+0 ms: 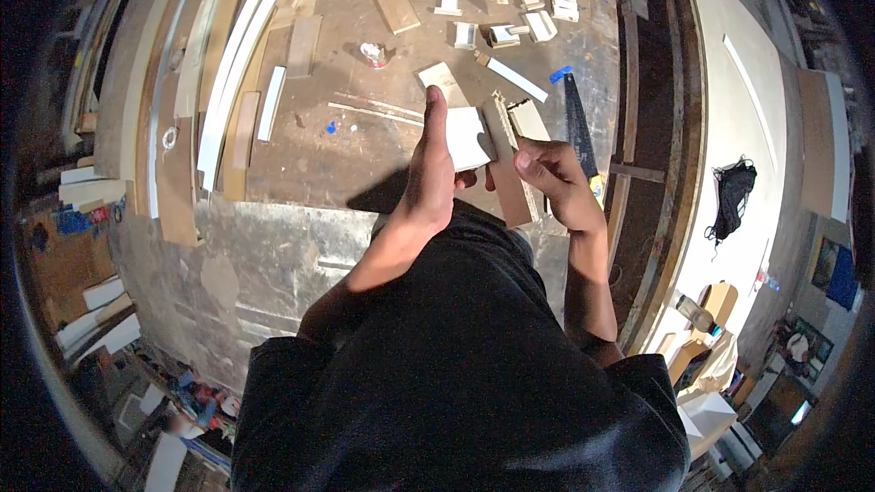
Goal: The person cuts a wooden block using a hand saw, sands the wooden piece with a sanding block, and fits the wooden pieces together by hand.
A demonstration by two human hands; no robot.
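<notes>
In front of my body, my left hand grips a small white board, its thumb pointing up along the near face and fingertips showing below. My right hand pinches a brown wooden strip with a rough, pale edge between thumb and fingers. The strip stands tilted close beside the white board; whether the two are joined I cannot tell. Behind the strip shows another pale wooden piece, partly hidden. A light wood offcut lies on the worktable just beyond my left thumb.
Right of my hands lies a handsaw with a blue handle. Several small wooden assemblies sit at the back of the worktable. Long boards lie along its left. Black string and a bottle are on the right-hand surface.
</notes>
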